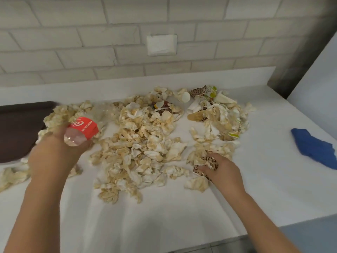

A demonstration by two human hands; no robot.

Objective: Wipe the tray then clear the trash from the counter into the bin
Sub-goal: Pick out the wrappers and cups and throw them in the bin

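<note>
Heap of crumpled, brown-stained white paper napkins (pixel 138 143): spread across the middle of the white counter (pixel 182 216).
Left hand (pixel 52 156): fingers curled round a clear plastic bottle with red label (pixel 80 132).
Right hand (pixel 222 170): fingers clutch a spotted brown paper scrap (pixel 209 160).
Dark brown tray (pixel 20 128), blue cloth (pixel 313 148): cut off at the frame edges.

The tray (pixel 20 128) lies at the left of the desk (pixel 182 216), the napkin heap (pixel 138 143) in the middle, the cloth (pixel 313 147) at the right.
</note>
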